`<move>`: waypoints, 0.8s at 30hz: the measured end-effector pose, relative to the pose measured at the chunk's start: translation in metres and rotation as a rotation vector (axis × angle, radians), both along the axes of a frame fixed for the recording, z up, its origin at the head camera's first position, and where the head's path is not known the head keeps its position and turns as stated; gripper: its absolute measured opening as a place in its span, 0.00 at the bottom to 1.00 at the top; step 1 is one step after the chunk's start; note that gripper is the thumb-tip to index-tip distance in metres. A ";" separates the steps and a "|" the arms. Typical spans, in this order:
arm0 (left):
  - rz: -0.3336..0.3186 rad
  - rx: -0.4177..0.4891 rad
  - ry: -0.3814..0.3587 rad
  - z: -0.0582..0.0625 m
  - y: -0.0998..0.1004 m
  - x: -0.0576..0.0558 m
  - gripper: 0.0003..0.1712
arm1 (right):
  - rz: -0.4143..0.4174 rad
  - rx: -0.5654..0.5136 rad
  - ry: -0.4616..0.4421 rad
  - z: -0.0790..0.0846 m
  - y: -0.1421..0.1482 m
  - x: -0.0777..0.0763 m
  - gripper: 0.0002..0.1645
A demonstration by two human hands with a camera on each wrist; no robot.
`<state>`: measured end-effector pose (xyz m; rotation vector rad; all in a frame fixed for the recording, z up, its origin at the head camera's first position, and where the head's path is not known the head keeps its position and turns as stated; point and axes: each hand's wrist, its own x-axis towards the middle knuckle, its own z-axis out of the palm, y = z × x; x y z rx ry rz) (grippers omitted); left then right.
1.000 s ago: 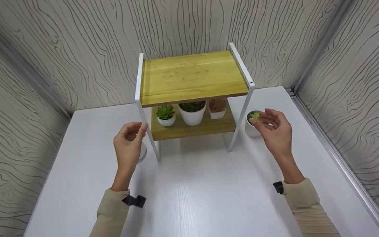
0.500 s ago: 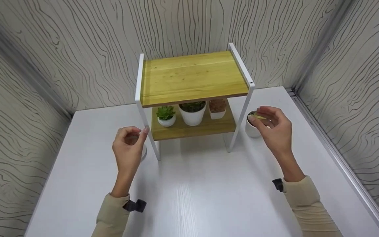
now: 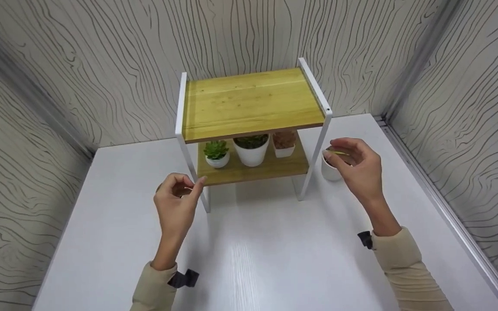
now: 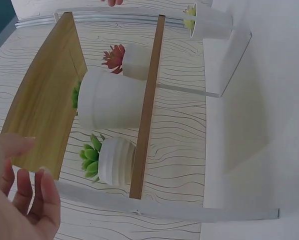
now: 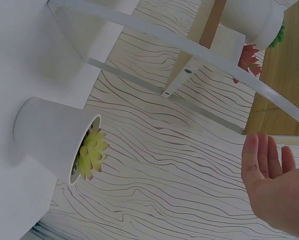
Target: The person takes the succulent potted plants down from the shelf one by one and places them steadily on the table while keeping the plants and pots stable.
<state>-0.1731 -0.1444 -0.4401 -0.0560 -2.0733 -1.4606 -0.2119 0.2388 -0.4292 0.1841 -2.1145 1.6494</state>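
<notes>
Beige-sleeved hands (image 3: 177, 205) (image 3: 361, 170) apart, loosely curled

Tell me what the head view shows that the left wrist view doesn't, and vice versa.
Head only: the upper shelf's top face, left sleeve and right sleeve.
Left wrist only: the upper shelf's underside.
Both: the left hand, the right hand (just fingertips at left wrist), the lower shelf bearing a small green plant, large white pot and red plant, and another white pot on the table.

Free front gap between the shelves (image 3: 253, 103) (three pots (image 3: 251, 155) inside), white side frames (image 3: 315, 87) as obstacles at both ends
</notes>
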 end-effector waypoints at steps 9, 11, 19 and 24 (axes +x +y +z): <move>-0.082 -0.053 -0.025 0.014 0.017 0.006 0.14 | 0.046 0.011 0.018 0.004 -0.003 -0.003 0.23; -0.093 -0.062 -0.026 0.018 0.021 0.006 0.18 | 0.046 0.036 0.008 0.003 -0.002 -0.001 0.23; -0.066 -0.083 -0.062 0.033 0.032 0.005 0.33 | 0.066 0.090 -0.038 0.003 -0.008 -0.004 0.27; -0.062 -0.102 -0.087 0.036 0.039 0.002 0.39 | 0.067 0.101 -0.043 0.008 -0.010 -0.007 0.27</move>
